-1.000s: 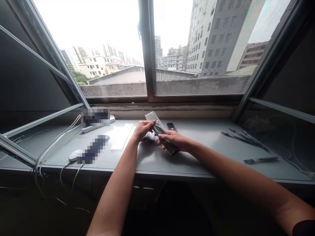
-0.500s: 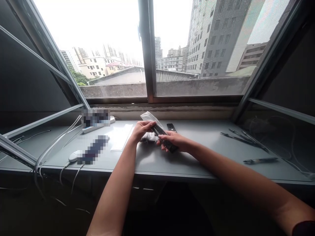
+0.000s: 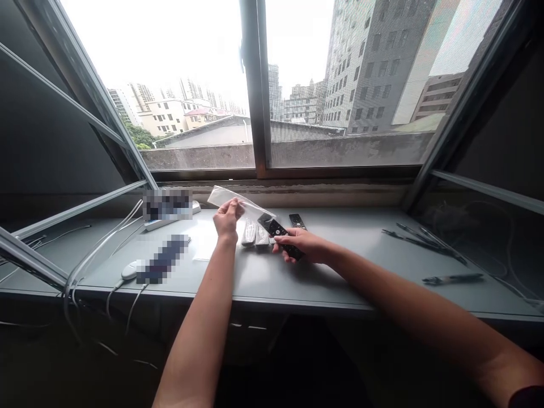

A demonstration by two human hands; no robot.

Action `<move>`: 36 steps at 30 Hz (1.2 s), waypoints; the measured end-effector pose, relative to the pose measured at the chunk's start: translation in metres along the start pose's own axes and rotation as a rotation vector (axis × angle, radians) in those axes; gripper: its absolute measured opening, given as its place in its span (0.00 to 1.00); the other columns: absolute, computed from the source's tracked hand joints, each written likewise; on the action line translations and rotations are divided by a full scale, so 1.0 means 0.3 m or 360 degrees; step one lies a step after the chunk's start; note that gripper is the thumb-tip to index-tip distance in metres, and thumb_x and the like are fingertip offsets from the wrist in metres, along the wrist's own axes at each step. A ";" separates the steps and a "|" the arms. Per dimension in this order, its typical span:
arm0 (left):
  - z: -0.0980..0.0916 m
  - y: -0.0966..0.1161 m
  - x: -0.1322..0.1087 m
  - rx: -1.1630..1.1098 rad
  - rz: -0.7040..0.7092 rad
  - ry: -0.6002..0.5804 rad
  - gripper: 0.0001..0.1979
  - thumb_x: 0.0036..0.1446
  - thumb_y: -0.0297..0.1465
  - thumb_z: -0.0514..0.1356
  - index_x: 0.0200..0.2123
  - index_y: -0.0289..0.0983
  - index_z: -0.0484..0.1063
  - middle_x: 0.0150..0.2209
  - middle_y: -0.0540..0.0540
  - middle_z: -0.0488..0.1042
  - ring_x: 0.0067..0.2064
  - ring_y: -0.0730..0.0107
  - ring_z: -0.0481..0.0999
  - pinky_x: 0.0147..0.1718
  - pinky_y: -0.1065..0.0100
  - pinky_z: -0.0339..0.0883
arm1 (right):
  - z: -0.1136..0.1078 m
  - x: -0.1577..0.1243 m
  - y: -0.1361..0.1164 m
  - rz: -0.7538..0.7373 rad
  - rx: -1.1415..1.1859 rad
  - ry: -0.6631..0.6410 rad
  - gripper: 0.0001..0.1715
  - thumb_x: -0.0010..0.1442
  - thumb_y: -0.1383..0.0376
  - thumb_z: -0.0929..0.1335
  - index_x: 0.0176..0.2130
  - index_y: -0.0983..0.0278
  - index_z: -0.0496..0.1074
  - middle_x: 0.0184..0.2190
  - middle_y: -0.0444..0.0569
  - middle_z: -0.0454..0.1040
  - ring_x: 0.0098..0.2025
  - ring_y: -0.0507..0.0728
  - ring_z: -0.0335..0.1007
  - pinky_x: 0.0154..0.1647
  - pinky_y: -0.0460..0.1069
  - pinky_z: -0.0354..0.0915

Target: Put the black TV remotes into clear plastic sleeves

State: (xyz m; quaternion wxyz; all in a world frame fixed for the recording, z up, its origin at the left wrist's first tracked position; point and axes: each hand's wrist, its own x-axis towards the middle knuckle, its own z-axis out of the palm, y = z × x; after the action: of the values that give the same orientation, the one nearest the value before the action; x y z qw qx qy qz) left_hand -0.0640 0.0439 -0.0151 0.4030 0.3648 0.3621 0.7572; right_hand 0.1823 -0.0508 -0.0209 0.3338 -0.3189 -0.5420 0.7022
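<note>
Left of the packets (image 3: 262,236), the left fingers (image 3: 230,207) pinched the sleeve (image 3: 254,211); to their right, the right fingers (image 3: 283,240) gripped the remote (image 3: 277,230), its tip by the sleeve. The step seemed unsleeving; the next move called for a steady right grip.

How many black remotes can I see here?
2 plainly: a held remote in the right hand, and a second remote on the desk just beyond that hand. Plastic-wrapped items nearby might contain more; I can't tell.
</note>
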 end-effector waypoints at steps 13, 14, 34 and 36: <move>-0.007 0.002 -0.001 0.0312 -0.0112 -0.0040 0.23 0.50 0.41 0.76 0.45 0.33 0.82 0.37 0.45 0.80 0.29 0.74 0.77 0.23 0.74 0.71 | -0.016 -0.017 -0.063 -0.0392 0.0173 0.0473 0.30 0.64 0.56 0.77 0.62 0.56 0.73 0.65 0.57 0.74 0.37 0.59 0.86 0.20 0.45 0.73; 0.000 0.000 -0.010 0.0358 -0.0105 -0.0160 0.25 0.49 0.43 0.77 0.45 0.33 0.82 0.37 0.44 0.81 0.29 0.73 0.77 0.22 0.74 0.70 | -0.015 -0.022 -0.067 -0.0379 0.0147 0.0408 0.33 0.64 0.56 0.77 0.65 0.55 0.72 0.64 0.57 0.74 0.36 0.59 0.86 0.19 0.45 0.72; 0.015 0.000 -0.020 0.0065 -0.0388 -0.0318 0.14 0.65 0.36 0.66 0.44 0.29 0.81 0.45 0.31 0.85 0.41 0.59 0.85 0.40 0.64 0.79 | 0.033 -0.076 -0.081 0.0206 -0.0544 -0.0663 0.41 0.63 0.50 0.78 0.68 0.62 0.73 0.38 0.52 0.83 0.38 0.60 0.85 0.26 0.43 0.73; 0.014 0.001 -0.017 0.0053 -0.0383 -0.0267 0.14 0.66 0.36 0.65 0.44 0.29 0.80 0.45 0.31 0.85 0.40 0.59 0.86 0.41 0.62 0.79 | 0.035 -0.078 -0.082 0.0231 -0.0548 -0.0725 0.40 0.63 0.51 0.79 0.68 0.61 0.73 0.42 0.53 0.84 0.38 0.59 0.85 0.27 0.43 0.73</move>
State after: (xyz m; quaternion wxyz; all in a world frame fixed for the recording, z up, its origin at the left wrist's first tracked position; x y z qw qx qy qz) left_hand -0.0584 0.0405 -0.0140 0.5136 0.3874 0.3808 0.6641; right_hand 0.1903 -0.0709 0.0071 0.0935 -0.2428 -0.6900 0.6755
